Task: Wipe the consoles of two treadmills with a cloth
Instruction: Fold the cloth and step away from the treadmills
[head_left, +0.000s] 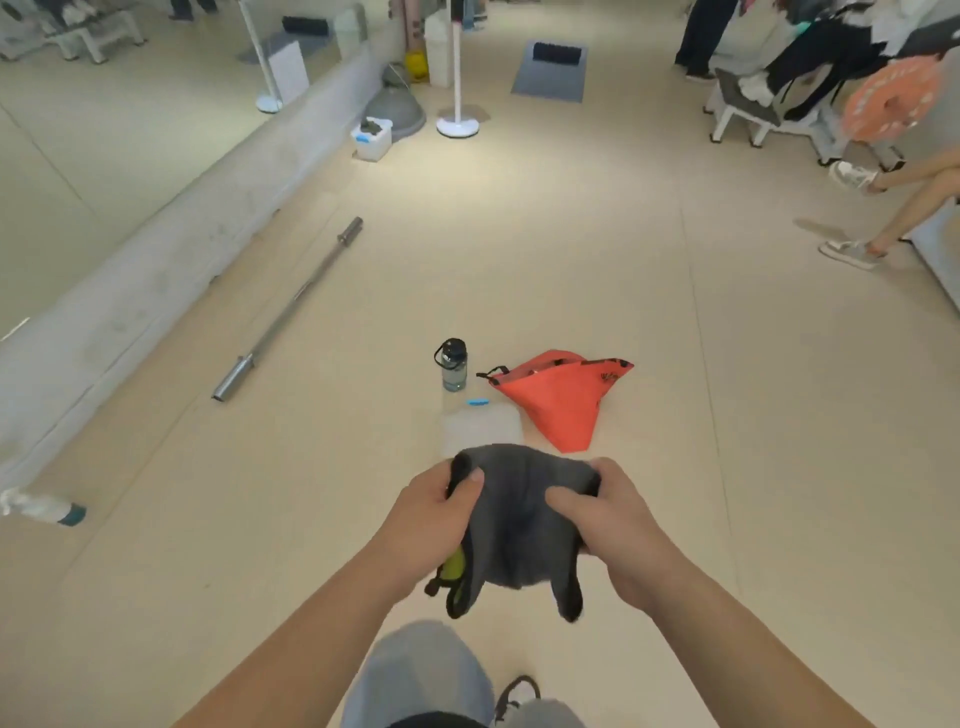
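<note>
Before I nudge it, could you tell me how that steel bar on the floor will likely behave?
The steel bar is round and lies on smooth floor, so it would probably roll. It looks like solid metal, likely heavy and stiff.

Person seen from own head cam, only arms and lower body in shot. Both forearms bare up to the frame edge, sleeves out of view. Bare too the left hand (441, 512) and right hand (613, 525); short plain thumbnail visible on the left one. Legwear light blue-grey, plain soft fabric: one leg (415, 670) big at bottom centre, the other leg (545, 716) a sliver beside it; shorts or trousers, cannot tell. Near-black strip of clothing (441, 722) at the bottom edge, garment unclear. One shoe (519, 693), black, dark laces crossed over the top, blurred.
</note>
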